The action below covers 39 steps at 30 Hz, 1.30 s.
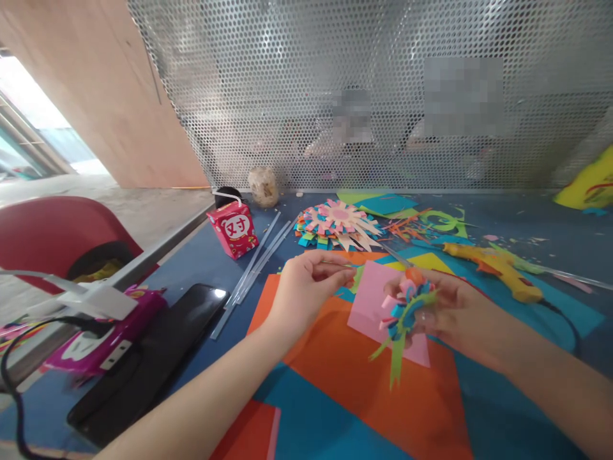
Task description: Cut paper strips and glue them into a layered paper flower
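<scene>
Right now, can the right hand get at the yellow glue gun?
Probably yes, but not with a free grip: the right hand holds a paper rosette, which would likely need setting down first. The yellow glue gun lies just beyond that hand, with nothing visible on top of it.

Soft light, upper-left glare, slight blur

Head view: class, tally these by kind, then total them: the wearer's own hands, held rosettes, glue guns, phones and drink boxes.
Hands: 2 (left hand, right hand)
Held rosette: 1
Glue gun: 1
Phone: 1
Drink box: 1
Total: 6
</scene>
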Tool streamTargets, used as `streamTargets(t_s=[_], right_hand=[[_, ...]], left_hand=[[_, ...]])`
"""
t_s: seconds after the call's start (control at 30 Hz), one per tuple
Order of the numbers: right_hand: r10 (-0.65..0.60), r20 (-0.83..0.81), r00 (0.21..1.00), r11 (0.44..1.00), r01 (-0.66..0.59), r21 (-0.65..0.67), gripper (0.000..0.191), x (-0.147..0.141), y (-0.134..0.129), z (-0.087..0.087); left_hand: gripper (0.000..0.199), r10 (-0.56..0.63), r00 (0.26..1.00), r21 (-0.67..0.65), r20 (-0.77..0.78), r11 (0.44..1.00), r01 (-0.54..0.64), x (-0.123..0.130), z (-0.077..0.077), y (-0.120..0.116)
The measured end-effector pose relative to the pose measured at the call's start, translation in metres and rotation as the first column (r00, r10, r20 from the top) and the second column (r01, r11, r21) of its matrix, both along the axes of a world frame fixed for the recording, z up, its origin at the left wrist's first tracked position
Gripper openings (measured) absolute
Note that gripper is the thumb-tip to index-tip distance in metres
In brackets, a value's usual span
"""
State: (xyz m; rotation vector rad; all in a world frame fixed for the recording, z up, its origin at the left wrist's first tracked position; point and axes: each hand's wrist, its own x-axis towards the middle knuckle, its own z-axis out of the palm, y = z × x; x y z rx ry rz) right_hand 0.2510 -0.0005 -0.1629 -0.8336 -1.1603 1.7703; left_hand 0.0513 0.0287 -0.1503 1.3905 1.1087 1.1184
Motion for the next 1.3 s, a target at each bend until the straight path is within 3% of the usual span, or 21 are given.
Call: streamTargets(t_s=[0.23, 0.57, 0.73, 0.9, 1.0, 1.17, 1.3], right_hand=[[0.037, 0.000, 0.999, 0.999, -0.037, 0.018, 0.021, 0.001, 0.000, 0.004], [0.096, 0.143, 0.985, 0.988, -0.112, 0.103, 0.018, -0.003, -0.002, 0.006], [-0.045, 0.318, 0.947, 0.939, -0.069, 0.338, 0.014, -0.006, -0.008, 0.009], [0.063, 0.277, 0.959, 0.891, -0.180, 0.418, 0.013, -0.009, -0.014, 0.004], [0.062, 0.212, 0.975, 0.926, -0.135, 0.353, 0.013, -0.012, -0.017, 0.002], [0.054, 0.047, 0.997, 0.990, -0.060, 0.126, 0.020, -0.018, -0.024, 0.001], [-0.084, 0.164, 0.983, 0.993, 0.069, 0.095, 0.023, -0.020, -0.028, 0.006]], left_hand=[[0.011, 0.074, 0.961, 0.186, -0.267, 0.982, -0.024, -0.009, -0.004, 0.008], [0.008, 0.144, 0.931, 0.293, -0.336, 0.955, -0.042, -0.012, 0.003, 0.003], [0.007, 0.106, 0.986, 0.218, -0.132, 0.973, -0.075, -0.006, 0.013, -0.008], [0.008, 0.184, 0.970, 0.289, 0.160, 0.931, -0.224, 0.000, 0.024, -0.026], [0.009, 0.175, 0.961, 0.296, 0.215, 0.926, -0.235, 0.004, 0.025, -0.035], [0.008, 0.037, 0.957, 0.207, 0.288, 0.973, -0.099, 0.009, 0.020, -0.038], [0.009, 0.022, 0.950, 0.187, 0.313, 0.979, -0.084, 0.010, 0.019, -0.038]])
